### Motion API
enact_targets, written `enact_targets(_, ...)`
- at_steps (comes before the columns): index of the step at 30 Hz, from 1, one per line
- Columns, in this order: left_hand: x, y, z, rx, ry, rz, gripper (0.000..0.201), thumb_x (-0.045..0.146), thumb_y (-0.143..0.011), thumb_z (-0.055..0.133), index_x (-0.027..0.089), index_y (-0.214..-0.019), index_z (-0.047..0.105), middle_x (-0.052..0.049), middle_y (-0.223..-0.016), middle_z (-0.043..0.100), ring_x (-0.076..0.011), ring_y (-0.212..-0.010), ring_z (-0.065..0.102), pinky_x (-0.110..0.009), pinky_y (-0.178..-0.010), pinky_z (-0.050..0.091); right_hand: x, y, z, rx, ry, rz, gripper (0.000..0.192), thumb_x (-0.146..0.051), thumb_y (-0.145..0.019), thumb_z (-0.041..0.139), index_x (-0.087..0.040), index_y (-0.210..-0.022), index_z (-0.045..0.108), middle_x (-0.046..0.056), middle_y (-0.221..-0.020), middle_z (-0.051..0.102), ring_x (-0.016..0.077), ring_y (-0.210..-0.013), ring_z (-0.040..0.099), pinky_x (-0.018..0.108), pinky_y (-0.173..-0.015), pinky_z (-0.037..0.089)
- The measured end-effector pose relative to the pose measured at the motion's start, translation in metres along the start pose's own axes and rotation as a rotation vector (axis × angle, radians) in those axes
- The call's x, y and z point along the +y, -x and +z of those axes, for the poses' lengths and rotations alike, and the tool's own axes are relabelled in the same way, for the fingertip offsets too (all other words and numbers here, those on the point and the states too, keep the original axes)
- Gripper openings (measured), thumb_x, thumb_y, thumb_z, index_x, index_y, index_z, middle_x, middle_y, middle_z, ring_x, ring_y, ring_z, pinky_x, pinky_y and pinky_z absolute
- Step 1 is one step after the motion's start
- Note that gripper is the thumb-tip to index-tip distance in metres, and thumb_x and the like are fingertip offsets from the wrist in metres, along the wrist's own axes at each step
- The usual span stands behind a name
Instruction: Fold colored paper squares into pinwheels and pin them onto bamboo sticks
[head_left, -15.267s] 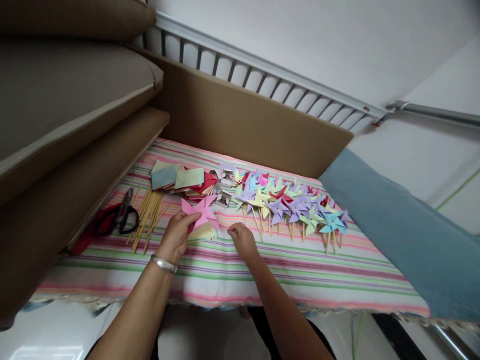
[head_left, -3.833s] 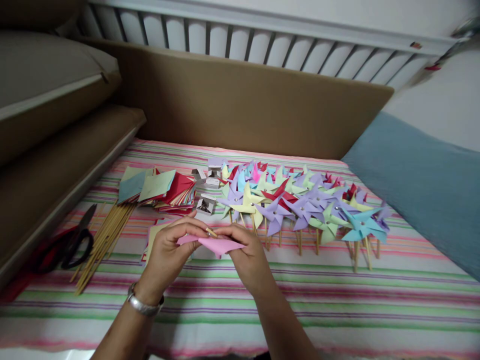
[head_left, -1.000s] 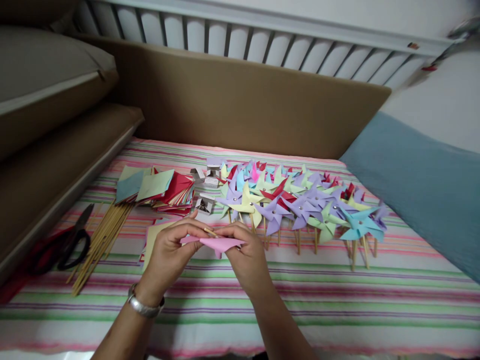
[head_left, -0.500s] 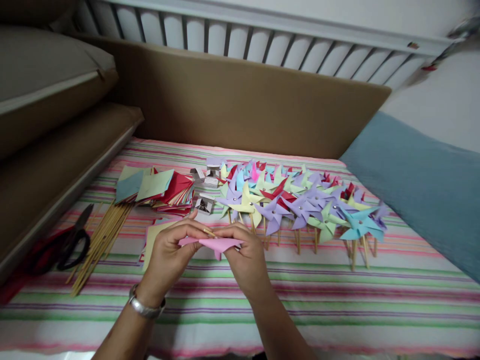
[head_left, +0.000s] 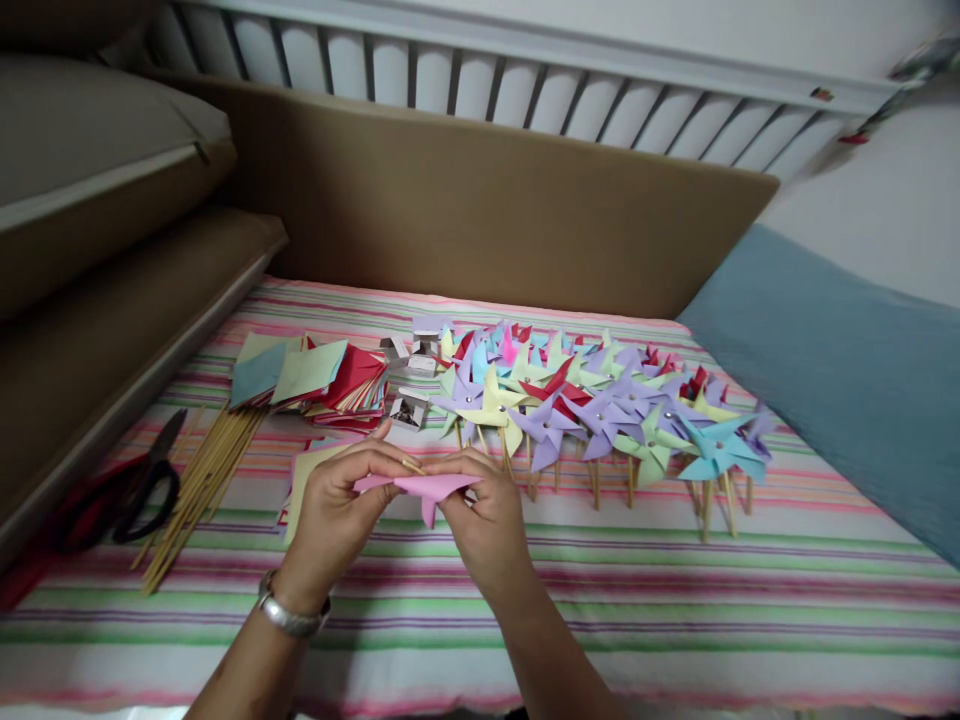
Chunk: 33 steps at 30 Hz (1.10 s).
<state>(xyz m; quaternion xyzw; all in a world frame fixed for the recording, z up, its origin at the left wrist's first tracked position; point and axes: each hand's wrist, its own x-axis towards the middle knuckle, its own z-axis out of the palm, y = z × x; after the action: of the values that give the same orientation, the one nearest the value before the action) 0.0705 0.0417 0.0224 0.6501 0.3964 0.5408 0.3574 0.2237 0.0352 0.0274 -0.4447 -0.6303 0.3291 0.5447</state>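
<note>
A pink paper pinwheel (head_left: 431, 488) is held between my two hands above the striped cloth. My left hand (head_left: 349, 505), with a silver bracelet at the wrist, pinches its left side. On the right side, the fingers of my right hand (head_left: 480, 505) close on the paper. A short end of a wooden stick (head_left: 412, 466) shows behind the pinwheel, by the fingertips of both hands; the rest of it is hidden. Beneath my left hand lie yellow and pink paper sheets (head_left: 304, 485).
Finished pinwheels on sticks (head_left: 551, 425) crowd the right. At left are a bundle of sticks (head_left: 202, 490), black scissors (head_left: 146, 490) and stacked coloured paper squares (head_left: 330, 375). A small open box (head_left: 409, 408) holds dark bits. Brown cushions (head_left: 135, 270) border the left side.
Both hands and the pink pinwheel have shifted very slightly left, and the pinwheel is turned a little. The grip looks the same, and the other things have not moved.
</note>
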Motion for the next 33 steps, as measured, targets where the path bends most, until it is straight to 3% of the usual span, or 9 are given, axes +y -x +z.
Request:
enact_targets(9, -0.011, 0.005, -0.009, 0.011, -0.094, -0.012, 0.01, 0.017, -0.075, 0.061, 0.025, -0.075, 0.067, 0.001, -0.082, 0.07, -0.0167, -0.081, 0.063, -0.035, -0.093, 0.043, -0.001, 0.002, 0.007, 0.029, -0.033, 0.018, 0.03, 0.003, -0.066, 0.055, -0.02, -0.077, 0.071, 0.001, -0.073, 0.067, 0.0134, -0.072, 0.062, 0.024, -0.067, 0.048)
enact_targets(17, -0.02, 0.01, -0.015, 0.009, -0.155, -0.057, 0.008, 0.026, -0.074, 0.062, 0.028, -0.08, 0.068, 0.002, -0.088, 0.07, -0.0183, -0.096, 0.061, -0.028, -0.089, 0.045, 0.0, 0.003, 0.01, 0.051, -0.036, 0.018, 0.027, 0.001, -0.068, 0.056, -0.018, -0.078, 0.072, 0.002, -0.074, 0.067, 0.013, -0.072, 0.061, 0.023, -0.068, 0.047)
enact_targets(22, -0.025, 0.009, -0.016, 0.069, -0.167, -0.233, 0.013, 0.037, -0.067, 0.068, 0.026, -0.074, 0.067, 0.0, -0.087, 0.07, -0.0219, -0.098, 0.061, -0.027, -0.081, 0.049, -0.003, 0.003, 0.012, 0.059, -0.003, 0.033, 0.029, 0.003, -0.066, 0.052, -0.017, -0.076, 0.071, 0.0, -0.071, 0.064, 0.0121, -0.072, 0.06, 0.022, -0.07, 0.047)
enact_targets(25, -0.023, 0.007, -0.013, 0.176, -0.116, -0.34, 0.026, 0.042, -0.058, 0.073, 0.023, -0.073, 0.064, -0.001, -0.086, 0.07, -0.0231, -0.091, 0.062, -0.027, -0.074, 0.052, -0.002, 0.005, 0.012, 0.037, 0.024, 0.033, 0.028, 0.001, -0.068, 0.051, -0.018, -0.077, 0.07, 0.0, -0.076, 0.064, 0.0119, -0.075, 0.059, 0.022, -0.072, 0.047)
enact_targets(30, -0.01, 0.003, -0.009, 0.223, 0.074, -0.456, 0.042, 0.037, -0.053, 0.078, 0.023, -0.088, 0.06, 0.002, -0.085, 0.068, -0.0188, -0.08, 0.063, -0.026, -0.07, 0.054, 0.008, 0.009, 0.008, -0.046, 0.046, 0.096, 0.028, -0.005, -0.072, 0.054, -0.022, -0.089, 0.069, 0.0, -0.083, 0.068, 0.0127, -0.079, 0.061, 0.023, -0.073, 0.048)
enact_targets(33, -0.009, 0.003, -0.015, 0.262, 0.154, -0.453, 0.046, 0.035, -0.053, 0.079, 0.027, -0.094, 0.06, 0.004, -0.095, 0.065, -0.0172, -0.085, 0.062, -0.023, -0.071, 0.054, 0.015, 0.015, 0.001, -0.072, 0.055, 0.151, 0.02, -0.011, -0.073, 0.058, -0.021, -0.086, 0.07, 0.001, -0.082, 0.07, 0.0124, -0.074, 0.063, 0.022, -0.067, 0.048)
